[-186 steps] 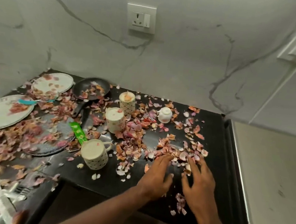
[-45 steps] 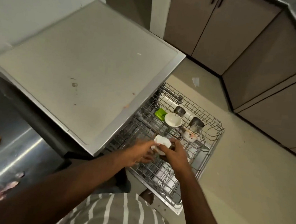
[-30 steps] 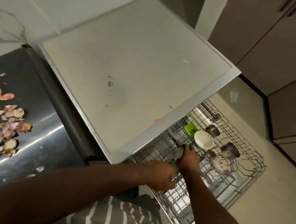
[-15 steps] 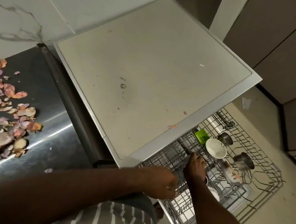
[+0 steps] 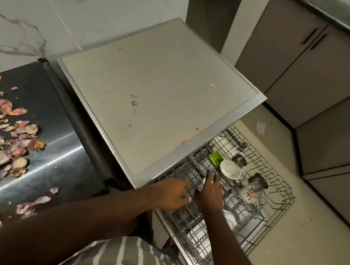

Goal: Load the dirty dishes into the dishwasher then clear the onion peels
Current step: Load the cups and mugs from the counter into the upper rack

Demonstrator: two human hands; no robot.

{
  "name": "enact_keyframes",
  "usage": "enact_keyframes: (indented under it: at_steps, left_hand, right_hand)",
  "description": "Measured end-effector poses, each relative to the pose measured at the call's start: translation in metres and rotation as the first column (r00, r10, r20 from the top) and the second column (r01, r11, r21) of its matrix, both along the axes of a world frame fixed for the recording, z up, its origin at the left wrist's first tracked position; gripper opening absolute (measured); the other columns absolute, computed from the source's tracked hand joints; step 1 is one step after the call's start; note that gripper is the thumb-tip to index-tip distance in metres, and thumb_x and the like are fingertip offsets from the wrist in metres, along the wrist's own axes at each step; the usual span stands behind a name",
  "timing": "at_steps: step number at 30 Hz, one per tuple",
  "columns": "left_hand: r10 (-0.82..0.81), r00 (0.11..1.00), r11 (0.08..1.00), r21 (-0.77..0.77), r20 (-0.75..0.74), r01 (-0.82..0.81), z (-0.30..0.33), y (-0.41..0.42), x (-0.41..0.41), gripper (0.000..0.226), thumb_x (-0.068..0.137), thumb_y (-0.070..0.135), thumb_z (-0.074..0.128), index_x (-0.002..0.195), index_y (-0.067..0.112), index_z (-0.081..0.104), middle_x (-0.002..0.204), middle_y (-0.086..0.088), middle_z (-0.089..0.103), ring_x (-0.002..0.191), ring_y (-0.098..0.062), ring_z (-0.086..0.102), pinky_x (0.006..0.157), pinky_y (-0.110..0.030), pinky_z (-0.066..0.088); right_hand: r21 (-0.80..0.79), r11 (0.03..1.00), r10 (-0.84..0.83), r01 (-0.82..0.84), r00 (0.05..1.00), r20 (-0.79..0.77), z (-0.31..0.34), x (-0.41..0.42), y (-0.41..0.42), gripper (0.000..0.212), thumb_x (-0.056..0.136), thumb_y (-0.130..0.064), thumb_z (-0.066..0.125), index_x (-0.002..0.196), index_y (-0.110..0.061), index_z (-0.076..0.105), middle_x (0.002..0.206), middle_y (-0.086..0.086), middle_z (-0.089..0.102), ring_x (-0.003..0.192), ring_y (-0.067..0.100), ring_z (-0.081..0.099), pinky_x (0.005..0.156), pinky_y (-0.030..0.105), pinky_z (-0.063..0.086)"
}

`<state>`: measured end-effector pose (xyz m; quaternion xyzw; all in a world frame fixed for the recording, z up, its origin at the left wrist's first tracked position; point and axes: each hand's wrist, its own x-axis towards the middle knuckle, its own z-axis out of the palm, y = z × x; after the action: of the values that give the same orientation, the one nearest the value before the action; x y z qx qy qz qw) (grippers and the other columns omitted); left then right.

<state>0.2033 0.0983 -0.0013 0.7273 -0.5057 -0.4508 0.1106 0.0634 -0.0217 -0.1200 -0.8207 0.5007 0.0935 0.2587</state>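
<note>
Dishwasher rack (image 5: pixel 268 203): white bowl (image 5: pixel 230 169), two steel cups (image 5: pixel 239 159), green item (image 5: pixel 215 158). Right hand (image 5: pixel 210 193) grasps a small white object; left hand (image 5: pixel 173 193) grip indeterminate. Onion peels (image 5: pixel 14 141) on desk (image 5: pixel 53 165).

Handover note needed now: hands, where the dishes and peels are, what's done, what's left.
Left hand: over the near edge of the pulled-out dishwasher rack, fingers curled; whether it holds anything is unclear.
Right hand: in the rack, on a small pale item mostly hidden beneath it; grip unclear.
In the rack: white bowl, two steel cups, green item, patterned cup.
Onion peels: scattered on the dark counter, a few bits on the dishwasher top.
Done: some dishes loaded.
Left: seat the current item, clear the peels.
</note>
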Motion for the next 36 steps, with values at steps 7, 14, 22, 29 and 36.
enact_keyframes:
  at_steps: [7, 14, 22, 29, 36]
  left_hand:
    - [0.184, 0.980, 0.977, -0.093, -0.075, -0.190, 0.015, 0.016, -0.028, 0.048, 0.101, 0.039, 0.062, 0.142, 0.018, 0.050, 0.129, 0.000, 0.067, 0.107, -0.009, 0.066, 0.091, -0.027, 0.056]
    - [0.438, 0.891, 0.869, -0.199, -0.116, -0.453, 0.035, 0.068, -0.047, 0.048, 0.101, 0.042, 0.061, 0.143, 0.021, 0.052, 0.133, 0.006, 0.064, 0.111, -0.005, 0.064, 0.090, -0.015, 0.051]
    - [0.598, 0.782, 0.723, -0.301, -0.177, -0.621, 0.053, 0.129, -0.026, 0.043, 0.100, 0.035, 0.065, 0.140, 0.022, 0.055, 0.128, 0.008, 0.066, 0.110, -0.003, 0.065, 0.095, -0.022, 0.055]
    - [0.651, 0.746, 0.663, -0.375, -0.139, -0.648, 0.072, 0.206, 0.037, 0.044, 0.099, 0.033, 0.065, 0.141, 0.022, 0.055, 0.123, 0.011, 0.068, 0.109, -0.002, 0.065, 0.095, -0.019, 0.054]
    - [0.781, 0.615, 0.517, -0.442, -0.108, -0.733, 0.072, 0.324, 0.109, 0.041, 0.098, 0.030, 0.066, 0.137, 0.020, 0.056, 0.120, 0.008, 0.069, 0.107, -0.002, 0.065, 0.094, -0.026, 0.055]
  right_hand:
    - [-0.146, 0.988, 0.085, -0.060, 0.981, 0.176, 0.061, -0.022, 0.014, 0.096, 0.090, -0.025, 0.077, 0.163, -0.022, 0.015, 0.167, 0.022, 0.018, 0.153, 0.041, 0.024, 0.121, 0.053, 0.034]
    - [-0.063, 0.995, 0.096, -0.075, 0.873, 0.478, 0.110, -0.004, 0.032, 0.082, 0.097, -0.026, 0.069, 0.163, -0.031, 0.021, 0.166, 0.013, 0.018, 0.147, 0.036, 0.033, 0.113, 0.047, 0.042]
    - [-0.180, 0.964, 0.265, -0.195, 0.754, 0.601, 0.165, 0.049, 0.087, 0.075, 0.098, -0.021, 0.065, 0.160, -0.038, 0.026, 0.168, 0.006, 0.015, 0.150, 0.030, 0.030, 0.110, 0.041, 0.047]
    - [-0.282, 0.900, 0.435, -0.332, 0.676, 0.594, 0.188, 0.119, 0.165, 0.066, 0.099, -0.021, 0.062, 0.157, -0.034, 0.035, 0.166, 0.000, 0.018, 0.145, 0.024, 0.028, 0.110, 0.042, 0.042]
    - [-0.318, 0.844, 0.528, -0.431, 0.566, 0.633, 0.192, 0.208, 0.275, 0.061, 0.094, -0.018, 0.070, 0.152, -0.022, 0.050, 0.161, 0.011, 0.033, 0.146, 0.028, 0.037, 0.118, 0.035, 0.033]
